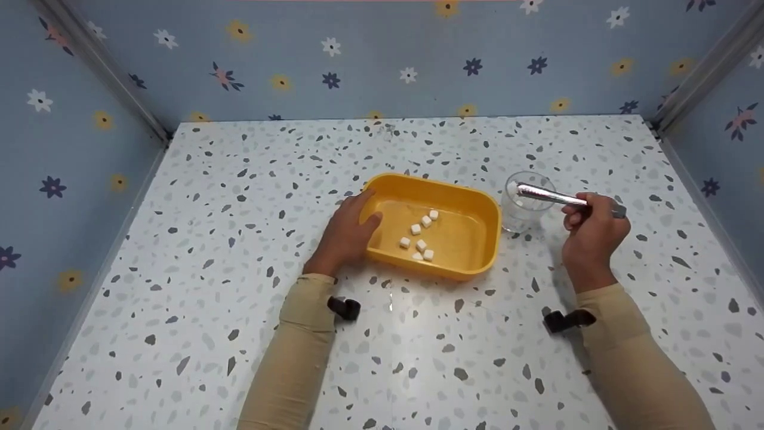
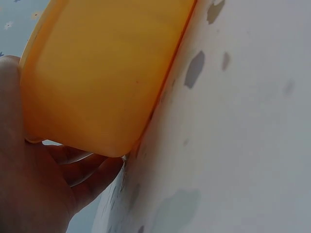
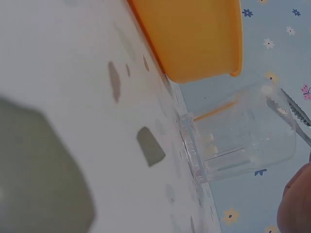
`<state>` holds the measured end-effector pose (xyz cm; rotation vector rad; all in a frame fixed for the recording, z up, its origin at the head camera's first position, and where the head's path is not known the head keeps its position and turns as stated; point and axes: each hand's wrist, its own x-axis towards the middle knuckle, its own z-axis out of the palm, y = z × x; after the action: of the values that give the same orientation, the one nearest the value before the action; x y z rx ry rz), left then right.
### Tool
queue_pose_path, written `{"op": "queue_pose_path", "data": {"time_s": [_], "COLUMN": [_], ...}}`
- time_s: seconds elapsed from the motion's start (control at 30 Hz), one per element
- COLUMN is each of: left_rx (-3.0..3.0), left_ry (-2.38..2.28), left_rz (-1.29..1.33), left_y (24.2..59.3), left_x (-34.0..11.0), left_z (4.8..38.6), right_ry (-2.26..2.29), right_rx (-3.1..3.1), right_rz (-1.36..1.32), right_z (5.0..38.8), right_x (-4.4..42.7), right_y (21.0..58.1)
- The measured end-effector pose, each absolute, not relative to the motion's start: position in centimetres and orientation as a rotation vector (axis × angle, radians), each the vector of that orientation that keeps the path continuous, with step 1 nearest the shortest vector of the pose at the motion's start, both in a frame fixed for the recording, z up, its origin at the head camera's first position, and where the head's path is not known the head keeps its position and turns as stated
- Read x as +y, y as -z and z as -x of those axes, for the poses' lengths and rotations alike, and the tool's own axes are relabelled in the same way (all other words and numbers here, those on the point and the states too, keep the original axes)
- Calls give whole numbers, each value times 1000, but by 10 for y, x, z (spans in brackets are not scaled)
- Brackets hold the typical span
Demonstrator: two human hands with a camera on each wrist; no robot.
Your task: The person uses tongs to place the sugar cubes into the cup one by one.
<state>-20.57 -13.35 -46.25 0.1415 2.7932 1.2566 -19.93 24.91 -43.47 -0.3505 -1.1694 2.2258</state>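
Note:
My left hand (image 1: 349,230) grips the left end of a yellow plastic tub (image 1: 441,267), thumb over the rim and the other fingers along the outer wall. Several white cubes (image 1: 416,229), like sugar cubes, lie on the tub's floor. To the right of the tub stands a clear glass (image 3: 252,131) with some pale cubes (image 3: 209,144) near its bottom. My right hand (image 1: 594,239) holds silver serrated tongs (image 1: 552,196). Their tips reach in over the glass's mouth, with a white cube (image 1: 513,188) at them.
The speckled white tabletop (image 1: 239,179) extends around the tub and glass. Blue flowered panels (image 1: 382,60) enclose the back and both sides. A black wrist camera (image 1: 345,308) sits on the left sleeve, and another black camera (image 1: 567,321) on the right.

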Motion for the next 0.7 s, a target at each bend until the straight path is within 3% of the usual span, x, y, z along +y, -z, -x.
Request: {"op": "queue_pose_path", "data": {"time_s": [0.7], "left_rx": [2796], "left_ry": [-1252], "left_rz": [-133], "left_y": [461], "left_x": [-133], "left_z": [206], "right_ry": [-2248], "right_rx": [-1170], "right_rz": [411], "right_z": [202], "right_x": [252], "right_y": [437]}}
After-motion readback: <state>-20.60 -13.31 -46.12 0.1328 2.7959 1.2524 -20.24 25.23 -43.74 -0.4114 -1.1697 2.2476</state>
